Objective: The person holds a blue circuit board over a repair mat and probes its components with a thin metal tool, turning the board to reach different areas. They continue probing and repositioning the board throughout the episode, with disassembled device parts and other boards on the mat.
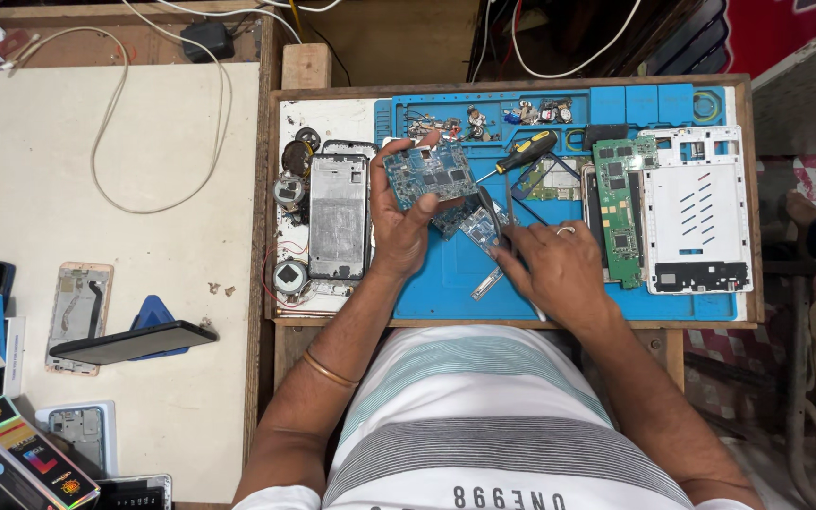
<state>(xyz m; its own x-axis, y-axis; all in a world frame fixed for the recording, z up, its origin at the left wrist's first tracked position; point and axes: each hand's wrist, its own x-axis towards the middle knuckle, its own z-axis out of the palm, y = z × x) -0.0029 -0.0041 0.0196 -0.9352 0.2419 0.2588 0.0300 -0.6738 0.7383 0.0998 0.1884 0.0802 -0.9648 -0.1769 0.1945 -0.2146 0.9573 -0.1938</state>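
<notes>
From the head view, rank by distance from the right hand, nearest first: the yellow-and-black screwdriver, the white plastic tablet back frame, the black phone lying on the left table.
1. Yellow-and-black screwdriver, just above the right hand.
2. White plastic tablet back frame, at the mat's right end.
3. Black phone, far left on the cream table.

Bright, even light from overhead fills the view; the white bench (96,236) at left looks slightly washed out. Shadows are soft and short, lying just under the hands on the blue mat (446,283). Focus is sharp at centre, with mild wide-angle bending toward the edges and dim upper corners
</notes>
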